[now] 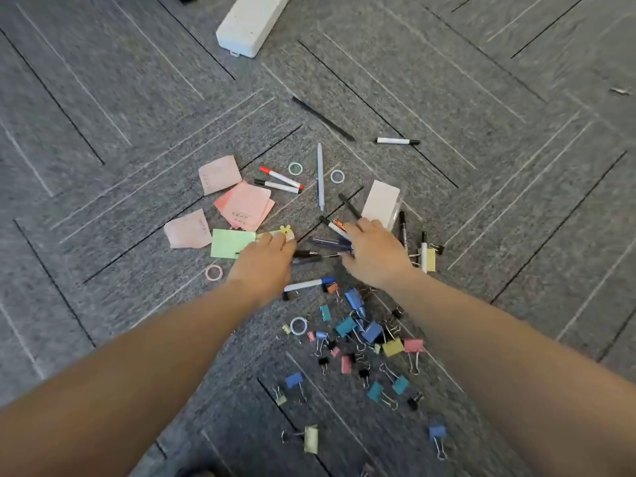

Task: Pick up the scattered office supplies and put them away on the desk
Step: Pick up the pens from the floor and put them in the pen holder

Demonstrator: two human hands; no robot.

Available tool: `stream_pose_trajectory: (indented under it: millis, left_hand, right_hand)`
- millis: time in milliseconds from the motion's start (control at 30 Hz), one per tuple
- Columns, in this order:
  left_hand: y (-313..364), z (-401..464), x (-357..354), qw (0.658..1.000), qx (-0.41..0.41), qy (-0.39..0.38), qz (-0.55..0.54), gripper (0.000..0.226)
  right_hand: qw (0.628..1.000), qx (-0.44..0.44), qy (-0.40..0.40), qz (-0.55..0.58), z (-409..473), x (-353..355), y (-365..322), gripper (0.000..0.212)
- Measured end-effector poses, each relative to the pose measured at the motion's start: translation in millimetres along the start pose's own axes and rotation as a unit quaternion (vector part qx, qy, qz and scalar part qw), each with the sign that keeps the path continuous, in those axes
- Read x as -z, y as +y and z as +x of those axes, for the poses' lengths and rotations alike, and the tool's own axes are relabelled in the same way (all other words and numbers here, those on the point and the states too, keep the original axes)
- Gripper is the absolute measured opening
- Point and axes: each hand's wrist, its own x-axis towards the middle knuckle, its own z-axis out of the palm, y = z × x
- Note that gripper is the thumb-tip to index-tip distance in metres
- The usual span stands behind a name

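Head view: the left hand (265, 261) is reaching down with its fingers curling over the black pens (307, 255) lying between the two hands; whether it is already gripping one I cannot tell. The right hand (373, 254) is lying knuckles up over the dark blue pens (328, 243), fingers bent, and several slim pen barrels are sticking out past its fingertips, so it seems to be holding them. Just beyond the left fingers a flat green sticky note (229, 243) is lying beside a small yellow animal-shaped note (283, 232). Farther out, soft pink paper notes (241, 204) are lying in four loose patches. Four thin plastic rings (295, 168) are sitting scattered around the pile. A smooth white rectangular box (380, 202) is standing just past the right hand. Nearer the person, a scatter of small folded-metal binder clips (373, 333) in blue, teal, pink, yellow and black, too many to count, is spreading over the grey ribbed carpet (103, 132). A long white plastic case (253, 22) is lying well apart at the top.
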Motion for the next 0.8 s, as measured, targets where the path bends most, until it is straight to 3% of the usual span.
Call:
stream_pose_trajectory:
  millis: [100, 167, 300, 367, 467, 633, 800]
  left_hand:
    - [-3, 14, -17, 0.998, -0.030, 0.046, 0.034, 0.029]
    - [-1, 14, -23, 0.998, -0.041, 0.027, 0.028, 0.025]
    - [4, 0, -22, 0.996, 0.039, 0.007, -0.085, 0.021]
    - [13, -10, -18, 0.987, 0.050, -0.006, -0.152, 0.015]
    - [24, -16, -20, 0.991, -0.017, -0.024, -0.130, 0.024]
    - [28, -3, -20, 0.995, -0.032, -0.058, -0.076, 0.029]
    - [9, -2, -7, 0.994, -0.025, -0.031, -0.103, 0.014]
  right_hand:
    - [0.995, 0.008, 0.040, -0.095, 24, -10, -4, 0.049]
    - [0.992, 0.006, 0.036, -0.118, 28, -11, -10, 0.049]
    - [0.988, 0.028, 0.045, -0.146, 22, -19, -7, 0.051]
    - [0.989, 0.029, 0.064, -0.127, 19, -14, -2, 0.038]
    - [0.994, -0.015, 0.088, -0.057, 13, 2, 12, 0.014]
    - [0.992, -0.107, 0.062, -0.027, 16, 15, 42, 0.017]
    - [0.992, -0.125, 0.026, 0.006, 38, 7, 28, 0.021]
